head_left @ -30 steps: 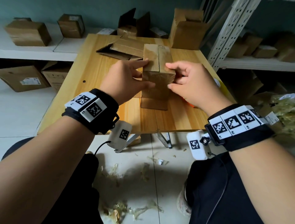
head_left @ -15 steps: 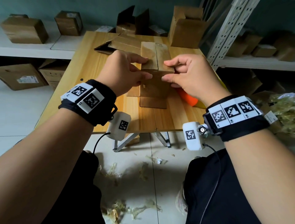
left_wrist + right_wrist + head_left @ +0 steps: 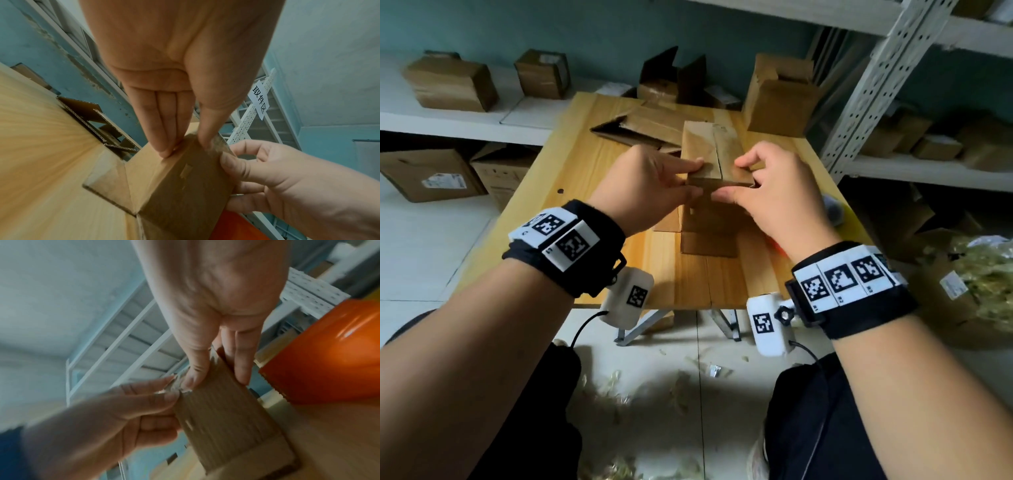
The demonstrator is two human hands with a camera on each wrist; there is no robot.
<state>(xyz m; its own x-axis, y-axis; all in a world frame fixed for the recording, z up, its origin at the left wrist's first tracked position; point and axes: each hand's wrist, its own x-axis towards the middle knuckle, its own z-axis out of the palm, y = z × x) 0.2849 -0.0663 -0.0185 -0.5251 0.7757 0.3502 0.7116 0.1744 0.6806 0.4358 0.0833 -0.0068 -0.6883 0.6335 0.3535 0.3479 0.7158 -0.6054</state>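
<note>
A tall brown cardboard box (image 3: 710, 147) stands upright on the wooden table (image 3: 592, 164), its top flaps closed and a loose bottom flap lying flat toward me. My left hand (image 3: 697, 180) pinches the box's near top edge at the left corner, fingers on top and thumb on the front face. My right hand (image 3: 729, 180) pinches the same edge at the right corner. The left wrist view shows my left hand (image 3: 185, 141) on the box (image 3: 185, 186). In the right wrist view my right hand (image 3: 216, 378) grips the box (image 3: 222, 415), with a shiny scrap like clear tape by its thumb.
An orange object (image 3: 329, 353) lies just right of the box. Flattened cardboard (image 3: 640, 126) and another box (image 3: 777, 96) sit at the table's back. A white metal rack (image 3: 869, 78) stands to the right. Boxes (image 3: 452, 82) line the left ledge. Scraps litter the floor.
Both hands have moved up the box to its near top edge, and the thumbs now sit just under that edge. The box has stayed upright in place.
</note>
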